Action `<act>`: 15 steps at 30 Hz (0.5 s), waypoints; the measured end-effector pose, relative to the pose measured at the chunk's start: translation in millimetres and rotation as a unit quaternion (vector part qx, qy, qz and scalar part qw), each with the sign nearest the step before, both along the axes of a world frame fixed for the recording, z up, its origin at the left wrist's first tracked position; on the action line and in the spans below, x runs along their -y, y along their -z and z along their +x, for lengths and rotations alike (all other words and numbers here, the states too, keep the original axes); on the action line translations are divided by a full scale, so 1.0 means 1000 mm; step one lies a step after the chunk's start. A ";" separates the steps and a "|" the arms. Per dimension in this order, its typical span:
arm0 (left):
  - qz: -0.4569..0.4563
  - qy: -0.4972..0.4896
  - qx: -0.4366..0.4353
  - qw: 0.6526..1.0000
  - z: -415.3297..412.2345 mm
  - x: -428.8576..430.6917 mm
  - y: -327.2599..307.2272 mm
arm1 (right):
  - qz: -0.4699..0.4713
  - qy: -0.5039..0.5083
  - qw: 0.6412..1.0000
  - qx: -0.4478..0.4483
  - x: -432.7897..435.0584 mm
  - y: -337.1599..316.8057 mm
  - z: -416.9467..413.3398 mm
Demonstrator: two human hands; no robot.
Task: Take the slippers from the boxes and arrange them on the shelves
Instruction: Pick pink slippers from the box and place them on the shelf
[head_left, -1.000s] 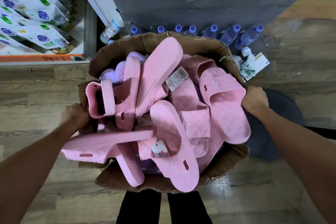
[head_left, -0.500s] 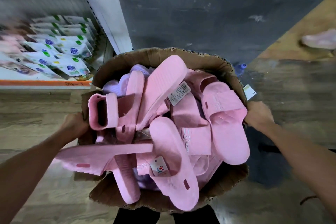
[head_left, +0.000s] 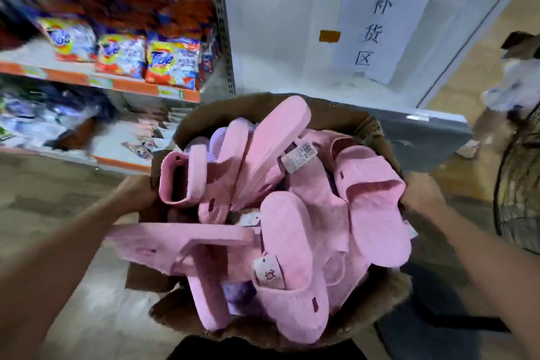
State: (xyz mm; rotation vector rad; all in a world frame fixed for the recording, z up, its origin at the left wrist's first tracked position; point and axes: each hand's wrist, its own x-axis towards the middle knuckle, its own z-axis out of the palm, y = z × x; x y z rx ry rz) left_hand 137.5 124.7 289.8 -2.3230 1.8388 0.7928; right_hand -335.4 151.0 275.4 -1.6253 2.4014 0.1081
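The shelves (head_left: 117, 88) on the left carry detergent bags (head_left: 172, 64) and no slippers that show. The box (head_left: 336, 114) is heaped with pink slippers (head_left: 292, 242), so the task looks barely begun: every pair is left to unpack and arrange. The left hand (head_left: 137, 193) and right hand (head_left: 420, 193) each grip a side of the box.

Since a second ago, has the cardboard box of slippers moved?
Yes. The cardboard box has risen: its far rim now reaches the top edge of the grey panel.
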 end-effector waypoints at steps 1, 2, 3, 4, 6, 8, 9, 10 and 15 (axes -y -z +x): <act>0.004 0.003 -0.002 1.000 0.011 -0.010 0.001 | 0.016 -0.018 1.000 -0.004 -0.002 -0.007 0.006; -0.009 0.005 -0.001 1.000 0.028 -0.019 0.008 | 0.030 -0.041 0.999 -0.014 -0.002 -0.008 0.008; -0.007 -0.014 0.010 1.000 0.041 -0.030 0.013 | 0.049 -0.055 0.997 -0.018 -0.003 -0.011 0.015; -0.013 -0.042 0.014 0.999 0.047 -0.046 0.012 | 0.057 -0.077 0.995 -0.023 -0.003 -0.011 0.020; -0.032 -0.088 0.020 0.995 0.047 -0.075 0.008 | 0.069 -0.108 0.991 -0.027 -0.002 -0.008 0.031; -0.052 -0.143 0.002 0.988 0.050 -0.104 0.012 | 0.071 -0.144 0.987 -0.025 0.003 -0.005 0.041; -0.041 -0.171 -0.005 0.984 0.051 -0.120 0.012 | 0.070 -0.162 0.984 -0.019 0.006 -0.004 0.045; -0.034 -0.188 -0.005 0.982 0.051 -0.134 0.014 | 0.060 -0.183 0.981 -0.012 0.011 -0.004 0.047; -0.014 -0.323 -0.020 0.946 0.059 -0.232 0.019 | 0.069 -0.320 0.944 -0.034 0.040 -0.022 0.094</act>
